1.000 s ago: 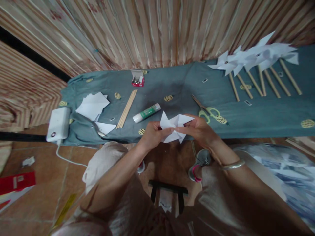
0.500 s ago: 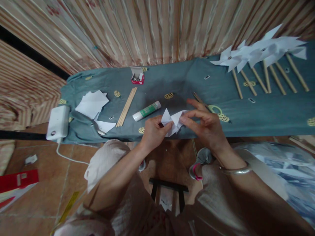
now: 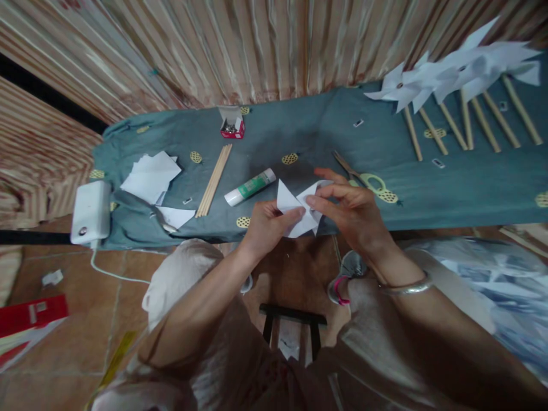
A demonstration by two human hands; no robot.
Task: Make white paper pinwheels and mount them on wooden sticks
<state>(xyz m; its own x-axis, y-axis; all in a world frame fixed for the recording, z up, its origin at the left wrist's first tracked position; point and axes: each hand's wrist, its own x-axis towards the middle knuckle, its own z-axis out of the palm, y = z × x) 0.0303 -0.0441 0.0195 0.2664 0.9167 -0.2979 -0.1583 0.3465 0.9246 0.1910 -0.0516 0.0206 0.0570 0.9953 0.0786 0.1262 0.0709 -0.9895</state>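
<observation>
A white folded paper pinwheel [image 3: 295, 208] is held over the near edge of the cloth-covered bench [image 3: 471, 188]. My left hand [image 3: 268, 225] pinches its left side with closed fingers. My right hand [image 3: 349, 211] presses fingertips onto its centre and right flaps, with the index finger lifted. A glue stick [image 3: 250, 186] lies just behind my left hand. Green-handled scissors [image 3: 363, 180] lie right behind my right hand, partly hidden by it.
Wooden sticks [image 3: 213, 180], loose white paper squares [image 3: 149, 177] and a small red box of pins [image 3: 231, 127] lie at the left. A white device [image 3: 89, 212] sits at the bench's left end. Finished pinwheels on sticks [image 3: 449, 85] lie at the far right. A black stool [image 3: 293, 328] stands below.
The paper's flaps have been folded in toward the centre, and my right hand has shifted its fingers over the middle. The view has tilted slightly.
</observation>
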